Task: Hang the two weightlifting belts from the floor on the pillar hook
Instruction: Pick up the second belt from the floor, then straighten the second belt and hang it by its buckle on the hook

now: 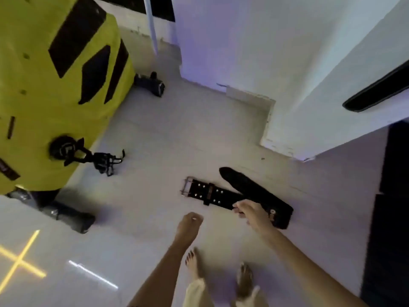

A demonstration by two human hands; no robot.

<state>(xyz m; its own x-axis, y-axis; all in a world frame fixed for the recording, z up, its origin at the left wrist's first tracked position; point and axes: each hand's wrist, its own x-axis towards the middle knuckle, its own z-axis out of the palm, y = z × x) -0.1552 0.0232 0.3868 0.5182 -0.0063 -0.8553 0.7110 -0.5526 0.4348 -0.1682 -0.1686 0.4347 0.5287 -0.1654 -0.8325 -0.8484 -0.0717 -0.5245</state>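
A black weightlifting belt (212,194) lies on the pale floor, folded into a V. Its silver buckle (187,188) points left and its tapered end (232,177) points toward the white pillar (298,85). My right hand (254,214) reaches over the belt's near edge with its fingers spread, touching or just above the leather; no grip shows. My left hand (190,223) hangs left of it over bare floor, with curled fingers holding nothing. A second black belt-like strip (376,93) rests against the pillar's face at the upper right. No hook is visible.
A large yellow and black exercise machine (55,85) fills the left, with a black pedal (106,160) sticking out and black feet (73,220) on the floor. Dark matting (389,218) borders the right. My bare feet (243,280) stand just behind the belt.
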